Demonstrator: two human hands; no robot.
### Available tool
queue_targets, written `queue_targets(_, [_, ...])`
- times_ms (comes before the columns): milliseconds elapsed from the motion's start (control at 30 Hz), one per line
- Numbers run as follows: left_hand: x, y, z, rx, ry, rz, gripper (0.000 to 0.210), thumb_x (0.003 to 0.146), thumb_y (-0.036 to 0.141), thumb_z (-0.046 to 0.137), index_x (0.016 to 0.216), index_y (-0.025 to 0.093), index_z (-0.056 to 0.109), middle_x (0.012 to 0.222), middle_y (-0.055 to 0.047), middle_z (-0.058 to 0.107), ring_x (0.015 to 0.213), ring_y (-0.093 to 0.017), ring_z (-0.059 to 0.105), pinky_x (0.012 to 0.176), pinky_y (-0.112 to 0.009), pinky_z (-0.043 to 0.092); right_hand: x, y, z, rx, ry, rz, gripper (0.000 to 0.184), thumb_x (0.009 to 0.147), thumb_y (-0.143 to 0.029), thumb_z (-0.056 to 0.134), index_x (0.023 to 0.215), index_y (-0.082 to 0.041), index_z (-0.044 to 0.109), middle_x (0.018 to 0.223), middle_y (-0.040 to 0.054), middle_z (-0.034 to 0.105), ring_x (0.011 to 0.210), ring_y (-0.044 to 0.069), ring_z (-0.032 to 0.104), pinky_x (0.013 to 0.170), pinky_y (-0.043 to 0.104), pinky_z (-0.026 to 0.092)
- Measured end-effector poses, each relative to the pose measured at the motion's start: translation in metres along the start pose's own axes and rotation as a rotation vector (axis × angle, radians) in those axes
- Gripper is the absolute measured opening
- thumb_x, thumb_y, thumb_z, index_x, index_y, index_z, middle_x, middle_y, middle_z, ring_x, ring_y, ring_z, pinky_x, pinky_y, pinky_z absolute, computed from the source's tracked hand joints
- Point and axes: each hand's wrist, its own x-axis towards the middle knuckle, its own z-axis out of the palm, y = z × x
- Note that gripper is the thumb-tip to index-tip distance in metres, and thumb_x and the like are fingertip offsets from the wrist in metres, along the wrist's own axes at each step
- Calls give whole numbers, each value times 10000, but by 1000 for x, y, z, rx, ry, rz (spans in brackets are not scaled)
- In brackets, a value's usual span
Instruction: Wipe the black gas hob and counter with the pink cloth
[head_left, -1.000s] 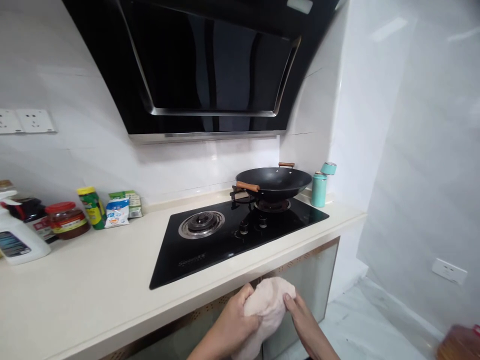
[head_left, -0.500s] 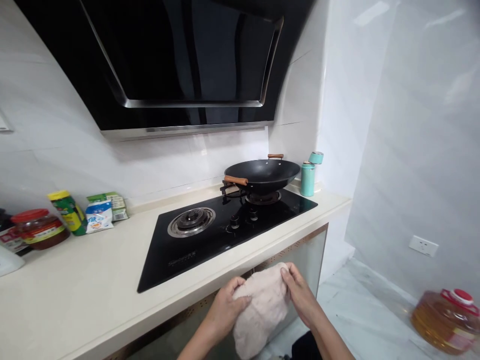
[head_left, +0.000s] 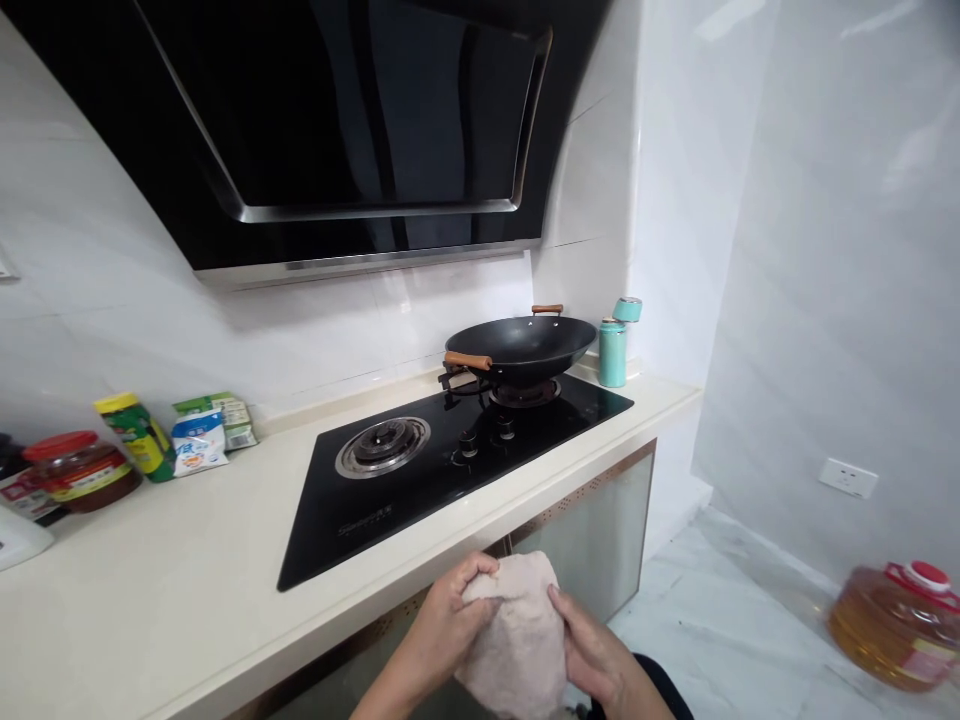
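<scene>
A pale pinkish cloth (head_left: 517, 640) hangs between my two hands in front of the counter edge. My left hand (head_left: 454, 615) pinches its upper left corner between thumb and fingers. On the cloth's right side, my right hand (head_left: 592, 645) grips the edge with the thumb in front; its other fingers are partly hidden behind. Beyond the hands lies the black gas stove (head_left: 420, 505), with a black wok (head_left: 525, 345) with wooden handles on its right burner. The left burner (head_left: 384, 446) is bare.
A range hood (head_left: 360, 120) hangs over the stove. Left on the counter (head_left: 187, 560) are a red-lidded jar (head_left: 82, 470), a yellow-capped green container (head_left: 139, 435) and seasoning packets (head_left: 199, 440). A turquoise canister (head_left: 612, 352) stands right of the wok; an oil jug (head_left: 896, 625) sits on the floor.
My right hand has moved down along the cloth's right side, from its upper corner. The cloth looks narrower and its top edge sits lower. The camera view has shifted slightly.
</scene>
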Motion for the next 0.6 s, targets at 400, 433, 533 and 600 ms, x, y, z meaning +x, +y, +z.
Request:
queue_targets(400, [2,-4,-8,76,-29,26,204,750,187,510,937,208,588,899,7,574,851,-173,521,762,-264,398,-10,-37,6,-264,130,-201,610,734,-476,838,1244,-196,653,1157,106,736,1121,294,669,1006,421,488])
queue_targets(433, [2,-4,-8,91,-15,32,212,751,188,508,945,207,591,914,1,585,871,-180,530,778,-269,402,-12,-43,8,-331,135,-221,610,735,-481,836,1244,-201,648,1151,98,735,1107,286,671,996,413,489])
queue_targets(533, [4,-6,-9,139,35,49,214,741,187,509,936,205,596,913,-2,601,894,-192,543,807,-281,409,-15,-64,13,-564,161,-288,538,777,-527,785,1190,-206,661,1076,76,741,1011,265,678,899,376,511])
queue_targets(600, [8,-1,-10,156,65,48,183,750,209,520,917,207,594,881,6,603,870,-191,549,789,-282,413,-14,-81,21,-713,251,-351,498,793,-569,744,1118,-198,678,983,62,739,925,258,669,802,347,509])
